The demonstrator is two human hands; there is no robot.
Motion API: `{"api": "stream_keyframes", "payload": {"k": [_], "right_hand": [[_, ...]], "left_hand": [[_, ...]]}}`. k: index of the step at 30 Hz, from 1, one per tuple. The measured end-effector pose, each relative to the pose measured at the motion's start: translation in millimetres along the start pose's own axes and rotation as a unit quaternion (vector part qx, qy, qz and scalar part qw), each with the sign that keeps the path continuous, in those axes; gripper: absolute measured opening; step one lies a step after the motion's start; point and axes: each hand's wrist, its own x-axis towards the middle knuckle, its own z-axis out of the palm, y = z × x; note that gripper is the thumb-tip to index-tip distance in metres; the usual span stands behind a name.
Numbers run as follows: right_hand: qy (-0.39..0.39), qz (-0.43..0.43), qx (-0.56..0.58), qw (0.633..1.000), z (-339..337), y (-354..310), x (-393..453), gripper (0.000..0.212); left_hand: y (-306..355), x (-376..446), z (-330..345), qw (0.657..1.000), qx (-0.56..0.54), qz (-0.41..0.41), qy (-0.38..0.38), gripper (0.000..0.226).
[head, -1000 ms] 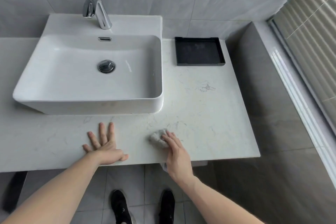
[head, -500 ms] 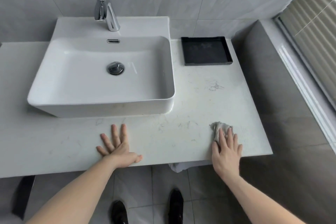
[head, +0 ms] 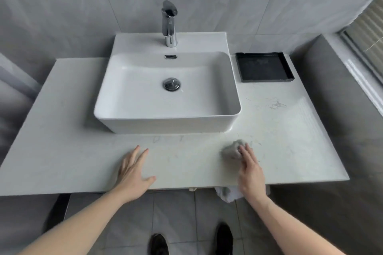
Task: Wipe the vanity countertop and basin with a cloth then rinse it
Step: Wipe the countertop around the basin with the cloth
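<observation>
Pressing cloth (head: 233, 149) under straight right-hand (head: 249, 172) fingers on worktop (head: 290, 141) front, right of basin (head: 165, 124); left hand (head: 132, 170) lying spread, bracing; likely soft, light, bunching readily, best handled under flat fingers.

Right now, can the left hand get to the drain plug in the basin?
Probably yes: the left hand rests flat on the countertop just before the basin, and nothing lies between it and the drain plug.
</observation>
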Motion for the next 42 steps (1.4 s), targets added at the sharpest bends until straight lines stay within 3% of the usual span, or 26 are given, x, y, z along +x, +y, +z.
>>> {"api": "stream_keyframes", "payload": {"k": [2, 4, 8, 13, 18, 20, 24, 28, 31, 33, 35, 39, 42], "right_hand": [[0.006, 0.045, -0.065, 0.997, -21.1, 22.3, 25.3, 0.048], [-0.03, 0.074, -0.15, 0.985, -27.8, 37.6, 40.4, 0.054], [-0.036, 0.122, -0.192, 0.973, 17.5, 17.3, 24.5, 0.06], [-0.018, -0.035, -0.155, 0.987, 114.8, -63.2, -26.3, 0.062], [-0.142, -0.161, -0.114, 0.97, 167.1, -117.9, -51.1, 0.08], [-0.156, -0.173, -0.087, 0.969, 161.6, -118.9, -49.7, 0.079], [-0.041, -0.099, -0.016, 0.994, 104.5, -85.7, -27.0, 0.055], [0.064, 0.028, -0.052, 0.996, 20.8, -42.5, 15.0, 0.044], [0.025, 0.025, -0.13, 0.991, -6.0, -8.9, 44.3, 0.04], [-0.032, 0.072, -0.188, 0.979, 1.5, 3.0, 53.4, 0.05], [-0.04, 0.117, -0.217, 0.968, 27.7, -1.8, 46.6, 0.059], [-0.009, 0.008, -0.174, 0.985, 97.5, -50.1, 1.6, 0.064], [-0.056, -0.09, -0.13, 0.986, 138.0, -88.6, -32.7, 0.072]], "left_hand": [[-43.6, 1.1, -19.6, 0.999, 0.013, -0.052, 0.007, 0.102], [-85.0, 3.5, -36.7, 0.994, 0.04, -0.102, 0.007, 0.111], [-137.0, 9.5, -53.3, 0.984, 0.071, -0.163, -0.018, 0.13], [-144.4, 15.6, -49.9, 0.981, 0.09, -0.165, -0.04, 0.131], [-139.0, 10.2, -54.3, 0.981, 0.096, -0.167, -0.04, 0.129], [-136.7, 8.5, -55.4, 0.98, 0.097, -0.168, -0.044, 0.128], [-135.3, 6.8, -59.0, 0.98, 0.103, -0.163, -0.055, 0.128], [-130.3, 9.8, -62.4, 0.975, 0.119, -0.171, -0.075, 0.13], [-127.9, 12.5, -63.0, 0.972, 0.128, -0.178, -0.08, 0.132], [-127.9, 16.2, -61.5, 0.971, 0.133, -0.178, -0.085, 0.133], [-128.5, 17.9, -60.7, 0.97, 0.14, -0.181, -0.086, 0.133], [-129.0, 19.4, -59.7, 0.97, 0.143, -0.179, -0.081, 0.133], [-125.9, 17.3, -60.6, 0.97, 0.147, -0.177, -0.078, 0.132]]}}
